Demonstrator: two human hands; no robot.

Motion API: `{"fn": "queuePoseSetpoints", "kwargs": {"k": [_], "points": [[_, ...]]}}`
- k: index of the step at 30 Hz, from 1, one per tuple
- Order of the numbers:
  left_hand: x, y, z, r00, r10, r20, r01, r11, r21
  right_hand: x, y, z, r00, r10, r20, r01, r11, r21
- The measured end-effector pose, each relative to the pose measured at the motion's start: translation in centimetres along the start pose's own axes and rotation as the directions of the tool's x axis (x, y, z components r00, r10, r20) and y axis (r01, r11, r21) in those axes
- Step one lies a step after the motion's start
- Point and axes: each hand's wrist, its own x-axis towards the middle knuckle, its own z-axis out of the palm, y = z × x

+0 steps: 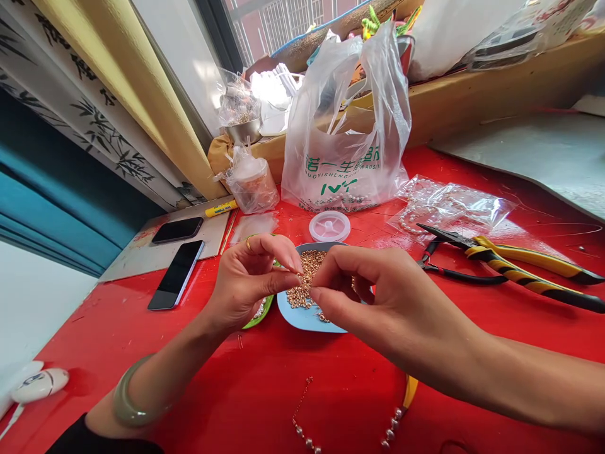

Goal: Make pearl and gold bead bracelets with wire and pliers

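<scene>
Above a blue dish (309,323) of small gold beads (307,277), my two hands come close together. My left hand (255,277) is closed in a pinch of thumb and forefinger, with something too small to make out at the tips. My right hand (368,290) pinches in the same way, and its fingers hide whatever is between them. Partly behind my left hand stands a green dish (261,318) with white beads. A beaded chain (302,422) with pearl-like beads lies on the red table below my hands, running out of the bottom edge.
Pliers (515,261) with yellow-black handles lie at the right, beside packets of pearl strings (444,205). A plastic bag (347,151) stands behind a round clear lid (329,226). Two phones (177,275) and a yellow tube (221,208) lie at the left.
</scene>
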Motion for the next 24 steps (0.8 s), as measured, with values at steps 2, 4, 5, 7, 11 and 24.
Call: {"fn": "queuePoseSetpoints", "kwargs": {"k": [2, 4, 5, 7, 11, 24], "points": [[0.03, 0.05, -0.09, 1.000, 0.013, 0.015, -0.013, 1.000, 0.016, 0.02, -0.01, 0.00, 1.000, -0.004, 0.002, 0.004, 1.000, 0.014], [0.04, 0.04, -0.20, 0.999, 0.024, 0.033, -0.025, 0.999, 0.023, 0.01, 0.03, -0.02, 1.000, -0.002, 0.003, 0.002, 1.000, 0.016], [0.03, 0.02, -0.24, 0.999, 0.029, 0.040, -0.030, 0.999, 0.022, -0.02, 0.06, -0.04, 1.000, 0.002, 0.003, -0.003, 1.000, 0.012], [-0.03, -0.03, -0.30, 0.998, 0.038, 0.056, -0.039, 0.999, 0.018, -0.11, 0.11, -0.07, 1.000, 0.013, 0.004, -0.013, 1.000, 0.006], [-0.19, -0.08, -0.31, 0.996, 0.034, 0.080, -0.036, 0.999, 0.030, -0.19, 0.14, -0.07, 1.000, 0.003, 0.008, -0.003, 1.000, 0.011], [-0.24, 0.13, -0.31, 0.998, 0.004, 0.063, -0.006, 0.999, 0.034, 0.14, 0.25, 0.05, 1.000, -0.012, 0.014, 0.012, 1.000, -0.003]]}}
